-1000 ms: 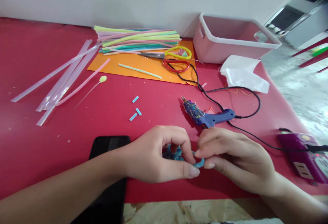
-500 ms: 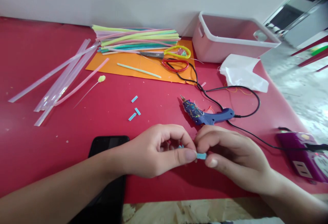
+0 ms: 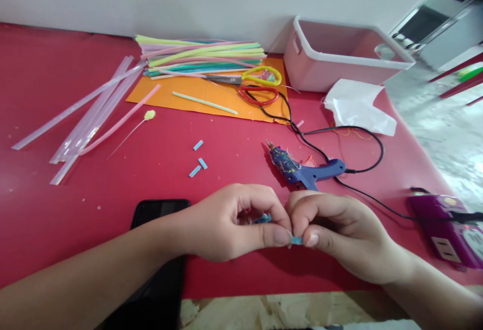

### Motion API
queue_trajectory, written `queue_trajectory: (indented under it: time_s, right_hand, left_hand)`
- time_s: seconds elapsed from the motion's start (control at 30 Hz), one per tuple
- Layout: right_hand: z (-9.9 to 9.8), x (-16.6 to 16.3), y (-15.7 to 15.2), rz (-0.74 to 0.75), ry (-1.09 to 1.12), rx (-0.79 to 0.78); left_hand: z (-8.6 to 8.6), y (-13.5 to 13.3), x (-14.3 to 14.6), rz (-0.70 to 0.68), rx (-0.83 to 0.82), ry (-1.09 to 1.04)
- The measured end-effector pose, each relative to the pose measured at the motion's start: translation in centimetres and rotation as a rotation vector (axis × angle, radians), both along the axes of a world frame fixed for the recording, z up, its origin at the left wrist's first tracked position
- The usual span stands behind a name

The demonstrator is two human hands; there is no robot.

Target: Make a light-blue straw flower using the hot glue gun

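My left hand (image 3: 241, 227) pinches one end of a small light-blue strip (image 3: 296, 240) between thumb and forefinger. At the strip's other end are the thumb and forefinger of my right hand (image 3: 339, 234), closed on it. More blue material (image 3: 263, 218) shows behind the thumb inside my left hand; its shape is partly hidden. Beyond the hands, several short blue strips (image 3: 195, 171) like the held one lie loose on the red tabletop (image 3: 124, 179). A blue glue gun (image 3: 302, 169), crusted with glue threads, rests just past my right hand.
A black phone (image 3: 162, 274) lies under my left forearm. Farther back are pipe cleaners (image 3: 204, 56), yellow-and-red-handled scissors (image 3: 241, 81), an orange sheet (image 3: 188, 106), clear glue sticks (image 3: 94, 108) and a pinkish bin (image 3: 339, 63). The glue gun's black cord (image 3: 362, 171) reaches a purple power box (image 3: 439, 229).
My right thumb and forefinger have closed in on the free end of the blue strip, which has dipped slightly. More of the blue material inside my left hand now shows.
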State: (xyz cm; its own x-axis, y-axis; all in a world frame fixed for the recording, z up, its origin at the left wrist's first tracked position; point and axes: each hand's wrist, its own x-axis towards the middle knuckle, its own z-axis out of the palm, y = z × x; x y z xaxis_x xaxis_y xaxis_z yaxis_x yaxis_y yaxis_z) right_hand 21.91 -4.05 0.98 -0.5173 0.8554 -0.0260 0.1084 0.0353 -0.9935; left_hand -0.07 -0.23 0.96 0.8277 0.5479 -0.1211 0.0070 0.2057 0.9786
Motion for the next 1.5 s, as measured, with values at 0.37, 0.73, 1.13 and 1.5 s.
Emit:
queue_trajectory:
  time_s: [0.37,0.73,1.13,1.5]
  right_hand:
    - [0.3,0.1,0.2,0.007,-0.079,0.070]
    - [0.0,1.5,0.2,-0.482,0.193,0.147]
    - [-1.2,2.4,0.9,-0.561,0.184,0.142]
    - [-2.1,2.9,1.6,-0.564,0.134,0.154]
  left_hand:
    - [-0.4,0.3,-0.2,-0.020,0.009,0.062]
    - [-0.4,0.5,-1.0,0.250,0.569,0.328]
    - [2.2,0.9,-4.8,0.255,1.058,0.737]
    - [0.9,4.9,-6.7,0.424,1.085,1.171]
